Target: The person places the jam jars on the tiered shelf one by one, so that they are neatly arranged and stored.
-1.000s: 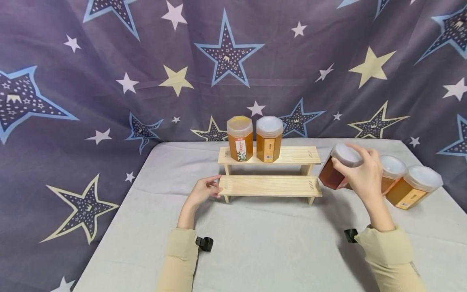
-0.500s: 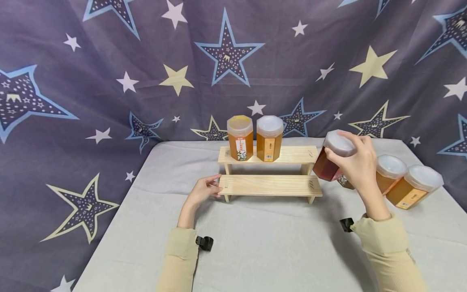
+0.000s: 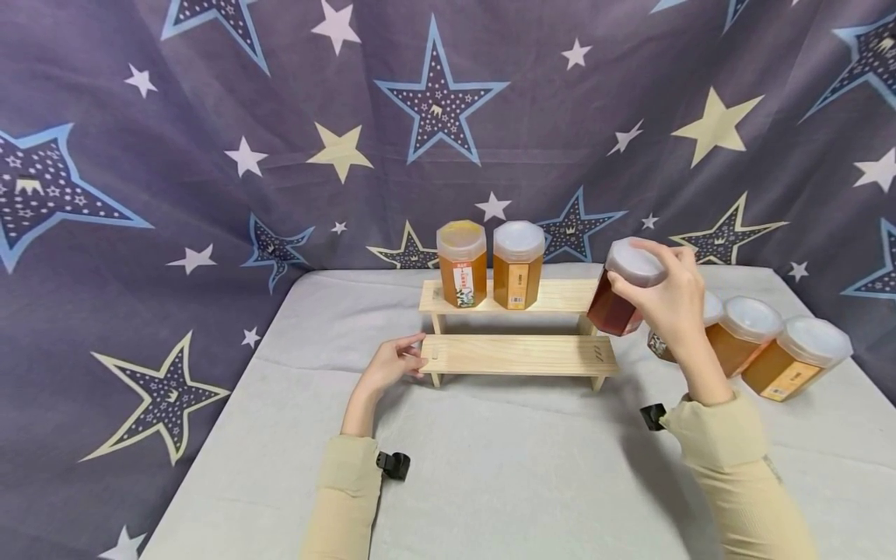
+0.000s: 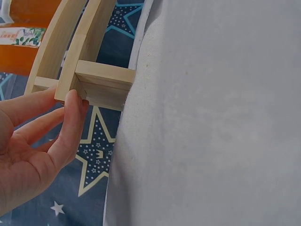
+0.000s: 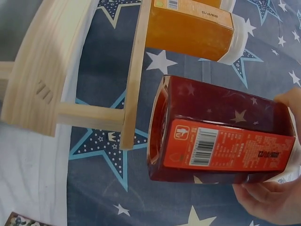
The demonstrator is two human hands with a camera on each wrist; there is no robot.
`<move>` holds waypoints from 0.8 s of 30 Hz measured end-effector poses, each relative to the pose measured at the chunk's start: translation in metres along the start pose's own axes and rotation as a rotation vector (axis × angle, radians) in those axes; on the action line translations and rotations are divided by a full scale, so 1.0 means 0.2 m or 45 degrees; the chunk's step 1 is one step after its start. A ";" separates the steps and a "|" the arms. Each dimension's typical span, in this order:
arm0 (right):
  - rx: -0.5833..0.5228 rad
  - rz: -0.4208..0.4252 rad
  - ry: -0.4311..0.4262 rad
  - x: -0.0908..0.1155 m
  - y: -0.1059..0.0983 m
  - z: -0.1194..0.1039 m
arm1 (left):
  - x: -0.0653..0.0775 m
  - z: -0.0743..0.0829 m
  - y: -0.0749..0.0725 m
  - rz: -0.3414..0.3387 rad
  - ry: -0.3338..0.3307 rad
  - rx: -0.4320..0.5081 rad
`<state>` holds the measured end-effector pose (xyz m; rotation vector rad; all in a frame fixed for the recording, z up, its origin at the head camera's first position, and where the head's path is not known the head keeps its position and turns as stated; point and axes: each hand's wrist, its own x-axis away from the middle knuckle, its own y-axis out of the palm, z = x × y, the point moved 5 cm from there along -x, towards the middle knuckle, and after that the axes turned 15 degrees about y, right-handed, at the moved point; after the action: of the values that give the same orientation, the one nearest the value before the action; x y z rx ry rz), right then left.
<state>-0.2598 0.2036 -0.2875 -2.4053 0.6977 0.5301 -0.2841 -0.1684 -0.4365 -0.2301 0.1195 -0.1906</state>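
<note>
In the head view my right hand (image 3: 675,299) grips a honey jar (image 3: 610,305) with dark red contents by its pale lid end. It hangs tilted beside the right end of the two-tier wooden stand's upper shelf (image 3: 570,295). The right wrist view shows the jar's red label (image 5: 230,146) with a barcode. Two amber honey jars, one with a white label (image 3: 463,284) and one with an orange label (image 3: 516,286), stand on the upper shelf. My left hand (image 3: 386,367) pinches the left end of the lower shelf (image 3: 518,355), which bears nothing.
Several more amber honey jars stand in a row on the grey cloth at the right, including a middle jar (image 3: 743,334) and an outer jar (image 3: 798,359); one is partly behind my right hand. A star-patterned curtain (image 3: 294,233) hangs behind the cloth-covered table (image 3: 504,459).
My right hand has carried the dark red jar leftward and up, toward the upper shelf's right end, uncovering more of the jars behind it. The left hand has kept its place on the stand.
</note>
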 end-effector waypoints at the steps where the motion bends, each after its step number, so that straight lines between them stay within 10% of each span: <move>1: 0.001 -0.004 0.001 0.00 0.01 0.00 | 0.00 0.00 0.00 0.003 -0.004 0.006; 24: 0.037 -0.106 0.050 -0.07 0.16 -0.08 | 0.01 0.03 0.01 -0.013 -0.001 0.005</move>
<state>-0.2860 0.1770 -0.2819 -2.4117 0.6148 0.4368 -0.2808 -0.1665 -0.4318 -0.2266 0.1169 -0.2005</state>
